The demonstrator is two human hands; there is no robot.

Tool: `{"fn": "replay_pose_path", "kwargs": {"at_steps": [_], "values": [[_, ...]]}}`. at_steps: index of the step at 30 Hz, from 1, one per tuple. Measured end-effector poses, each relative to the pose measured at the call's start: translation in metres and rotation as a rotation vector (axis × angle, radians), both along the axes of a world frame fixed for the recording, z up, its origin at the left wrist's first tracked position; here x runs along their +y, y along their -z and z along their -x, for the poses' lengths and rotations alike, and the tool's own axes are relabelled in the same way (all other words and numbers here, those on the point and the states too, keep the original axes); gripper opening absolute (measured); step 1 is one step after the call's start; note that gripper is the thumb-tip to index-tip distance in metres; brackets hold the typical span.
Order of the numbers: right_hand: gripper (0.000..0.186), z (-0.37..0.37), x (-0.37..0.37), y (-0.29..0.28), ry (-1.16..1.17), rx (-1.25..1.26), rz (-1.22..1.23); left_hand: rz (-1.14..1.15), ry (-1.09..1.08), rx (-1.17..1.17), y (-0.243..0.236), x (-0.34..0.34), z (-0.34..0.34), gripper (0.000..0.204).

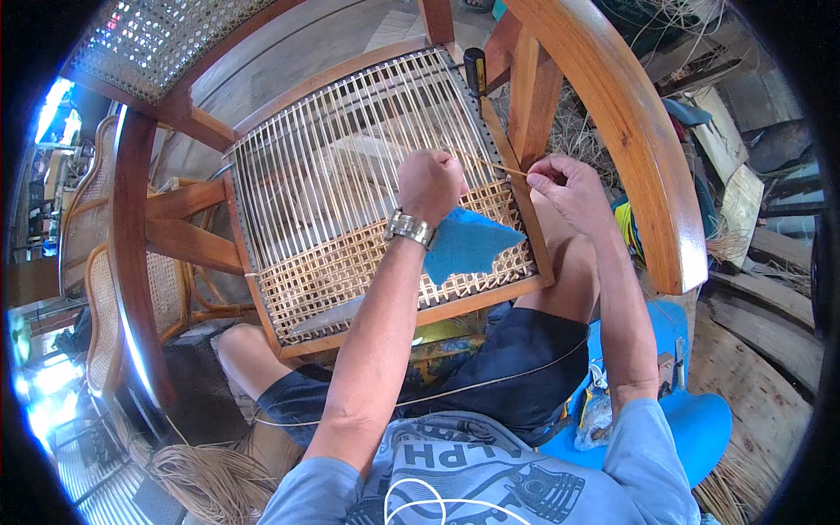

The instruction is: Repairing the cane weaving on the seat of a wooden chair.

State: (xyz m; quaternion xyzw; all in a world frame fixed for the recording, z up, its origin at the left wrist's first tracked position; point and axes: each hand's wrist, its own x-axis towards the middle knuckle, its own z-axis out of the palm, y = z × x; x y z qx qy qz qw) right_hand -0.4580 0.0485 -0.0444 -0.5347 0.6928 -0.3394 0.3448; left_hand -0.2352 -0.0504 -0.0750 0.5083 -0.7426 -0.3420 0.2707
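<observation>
Right hand (569,188) pinched a thin cane strand (503,167) between thumb and fingers, just beyond the seat's right rail. Left hand (430,184) was clenched into a fist above the seat; the strand ran toward it, but the curled fingers were hidden, so I could not tell whether they gripped it. The strand lay nearly straight between the hands, just past the far edge of the woven band (376,267). Main risk, I judged: a hard or sideways pull could split or snap the cane, most likely where it rubbed a crossing or a rail. Uneven tension might also drag the bare strands (350,122) out of line, and one missed crossing would spoil the pattern. The metal watch (409,229) sat low over the weave and could catch a loose end. A blue cloth (472,249) lay beneath that wrist, covering part of the weave, so a fault there might go unseen. Farther out, a screwdriver (475,70) stood upright at the right side of the wooden seat frame (411,313); a careless knock might topple it.
</observation>
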Motion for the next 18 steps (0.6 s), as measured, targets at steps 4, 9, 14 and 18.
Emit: {"fn": "replay_pose_path", "kwargs": {"at_steps": [4, 9, 14, 18], "values": [[0.019, 0.002, -0.002, 0.001, 0.0, 0.022, -0.038, -0.345, -0.022, 0.188, -0.002, -0.002, -0.007, 0.029], [0.022, -0.009, -0.008, 0.011, 0.033, -0.02, 0.065, -0.535, -0.061, 0.273, -0.007, -0.003, -0.01, 0.027], [0.021, -0.008, -0.005, 0.012, 0.034, -0.081, 0.017, 0.085, -0.099, -0.204, -0.008, -0.005, -0.01, 0.028], [0.019, -0.003, -0.003, 0.008, 0.0, -0.059, 0.025, -0.069, -0.02, -0.097, -0.006, -0.011, -0.014, 0.025]]}}
